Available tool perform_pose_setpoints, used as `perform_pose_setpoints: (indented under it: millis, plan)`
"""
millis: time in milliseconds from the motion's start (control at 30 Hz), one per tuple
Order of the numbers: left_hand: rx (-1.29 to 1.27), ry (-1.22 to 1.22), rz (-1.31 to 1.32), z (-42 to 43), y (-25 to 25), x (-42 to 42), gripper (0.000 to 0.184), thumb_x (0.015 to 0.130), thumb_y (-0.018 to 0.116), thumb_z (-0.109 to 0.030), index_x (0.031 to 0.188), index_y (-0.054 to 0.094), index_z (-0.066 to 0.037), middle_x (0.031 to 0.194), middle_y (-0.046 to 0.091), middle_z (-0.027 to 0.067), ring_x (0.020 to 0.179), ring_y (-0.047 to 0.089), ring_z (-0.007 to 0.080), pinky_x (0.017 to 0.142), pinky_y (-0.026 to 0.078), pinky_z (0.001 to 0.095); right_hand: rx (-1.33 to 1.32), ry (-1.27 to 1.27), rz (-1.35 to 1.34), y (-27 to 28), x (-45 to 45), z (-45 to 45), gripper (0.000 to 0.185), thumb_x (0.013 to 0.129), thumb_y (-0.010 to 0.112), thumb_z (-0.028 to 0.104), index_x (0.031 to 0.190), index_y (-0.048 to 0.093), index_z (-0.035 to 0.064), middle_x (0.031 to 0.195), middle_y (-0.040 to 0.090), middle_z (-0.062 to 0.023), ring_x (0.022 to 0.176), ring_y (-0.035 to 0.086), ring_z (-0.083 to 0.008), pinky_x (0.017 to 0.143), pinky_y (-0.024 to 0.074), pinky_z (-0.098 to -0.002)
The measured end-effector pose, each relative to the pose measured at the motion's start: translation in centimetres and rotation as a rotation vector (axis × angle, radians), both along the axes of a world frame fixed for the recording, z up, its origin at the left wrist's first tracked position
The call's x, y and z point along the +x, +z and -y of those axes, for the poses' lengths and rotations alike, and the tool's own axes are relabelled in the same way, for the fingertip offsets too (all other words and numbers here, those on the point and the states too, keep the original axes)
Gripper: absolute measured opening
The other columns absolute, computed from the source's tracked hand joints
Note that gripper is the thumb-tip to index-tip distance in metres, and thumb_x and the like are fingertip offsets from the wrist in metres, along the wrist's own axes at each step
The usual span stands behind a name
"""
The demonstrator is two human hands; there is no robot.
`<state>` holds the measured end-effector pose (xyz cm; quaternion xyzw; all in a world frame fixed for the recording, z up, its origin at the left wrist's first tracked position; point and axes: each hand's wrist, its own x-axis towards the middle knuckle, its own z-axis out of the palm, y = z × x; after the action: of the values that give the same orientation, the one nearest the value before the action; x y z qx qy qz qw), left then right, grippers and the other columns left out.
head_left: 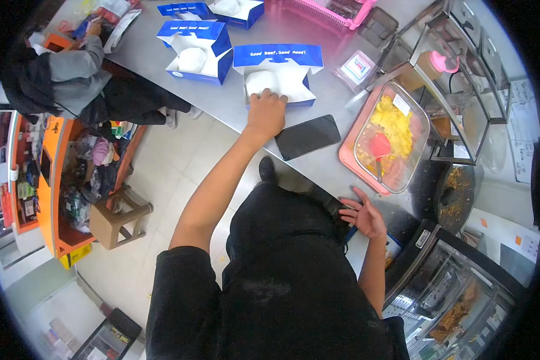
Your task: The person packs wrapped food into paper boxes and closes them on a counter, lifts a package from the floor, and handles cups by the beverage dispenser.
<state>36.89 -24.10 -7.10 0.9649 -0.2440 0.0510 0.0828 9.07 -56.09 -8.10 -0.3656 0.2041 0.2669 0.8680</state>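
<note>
My left hand (267, 114) reaches over the front edge of an open blue and white box (279, 56). Its bent fingertips press on the white rounded bundle (261, 82) inside, gripping its near side. A black phone (308, 137) lies just right of that wrist, on the metal table (225, 99). Low beside the table's edge, my right hand (366, 216) is empty, palm up with fingers spread. To the left, a second open box (194, 31) holds a similar white bundle (192, 60).
More blue boxes (240, 13) and a pink basket (330, 15) stand farther back. A glass container (391, 135) of yellow food with a pink scoop (379, 146) sits right, near a metal rack (423, 57). Another person (78, 78) works at the far left, above a stool (119, 219).
</note>
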Motion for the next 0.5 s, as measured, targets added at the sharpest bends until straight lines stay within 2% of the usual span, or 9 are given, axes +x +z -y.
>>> perform_pose_setpoints:
  millis: [33,133,233,267,367,400,500]
  plan:
    - [-0.019,0.001,-0.017,-0.2,0.5,0.1,0.021,0.088,0.066,-0.028,0.096,0.071,-0.008,0.091,0.07,0.009,0.096,0.063,0.0266,0.079,0.048,0.0462,0.003,0.008,0.009,-0.1,0.0,0.1,0.069,0.099,0.049,0.045,0.155,0.022,0.0146,0.141,0.048,-0.0262,0.117,0.06,-0.0381,0.098,0.0497,-0.0494]
    - [-0.483,0.051,-0.095,-0.8,2.3,0.2,0.025,0.086,0.072,-0.028,0.093,0.068,-0.005,0.085,0.068,0.0115,0.083,0.065,0.027,0.071,0.05,0.0406,0.006,0.019,0.02,-0.4,0.0,0.1,0.07,0.099,0.049,0.046,0.155,0.022,0.0149,0.142,0.048,-0.0262,0.117,0.06,-0.038,0.099,0.0492,-0.0494]
    - [-0.856,0.308,0.105,-2.0,2.0,1.1,0.03,0.083,0.078,-0.027,0.086,0.063,-0.002,0.075,0.062,0.009,0.069,0.061,0.0234,0.064,0.049,0.0347,0.014,0.018,0.021,-0.4,-0.1,0.1,0.069,0.099,0.049,0.046,0.155,0.022,0.0153,0.142,0.048,-0.026,0.117,0.06,-0.038,0.099,0.0491,-0.0493]
    - [-0.899,0.468,0.072,-2.7,2.0,1.3,0.032,0.082,0.08,-0.025,0.088,0.058,-0.003,0.078,0.059,0.0073,0.072,0.056,0.0194,0.068,0.048,0.0316,0.016,0.016,0.023,-0.3,-0.1,0.1,0.069,0.099,0.05,0.046,0.155,0.022,0.0154,0.142,0.048,-0.0259,0.117,0.06,-0.038,0.099,0.0491,-0.0493]
    - [-1.048,0.536,0.277,-3.9,2.3,3.0,0.037,0.078,0.081,-0.02,0.094,0.053,-0.001,0.082,0.055,0.0114,0.079,0.055,0.0262,0.073,0.046,0.0386,0.017,0.012,0.023,-0.2,0.0,0.1,0.069,0.099,0.05,0.045,0.155,0.022,0.0157,0.142,0.048,-0.0258,0.117,0.06,-0.038,0.099,0.0491,-0.0492]
    - [-1.05,0.505,0.257,-4.3,2.4,3.6,0.052,0.077,0.082,-0.019,0.114,0.053,0.001,0.096,0.059,0.0159,0.088,0.058,0.0293,0.082,0.047,0.0381,0.023,0.013,0.027,-0.3,0.0,0.2,0.069,0.099,0.05,0.045,0.155,0.022,0.0158,0.141,0.049,-0.0258,0.117,0.06,-0.0381,0.099,0.0491,-0.0492]
    - [-1.002,0.342,0.292,-4.9,2.3,5.1,0.052,0.084,0.077,-0.02,0.127,0.053,-0.001,0.108,0.066,0.0189,0.086,0.063,0.0221,0.075,0.049,0.0331,0.048,0.019,0.029,-0.4,0.0,0.3,0.068,0.1,0.049,0.043,0.155,0.021,0.016,0.141,0.049,-0.0258,0.117,0.06,-0.0385,0.098,0.0492,-0.0494]
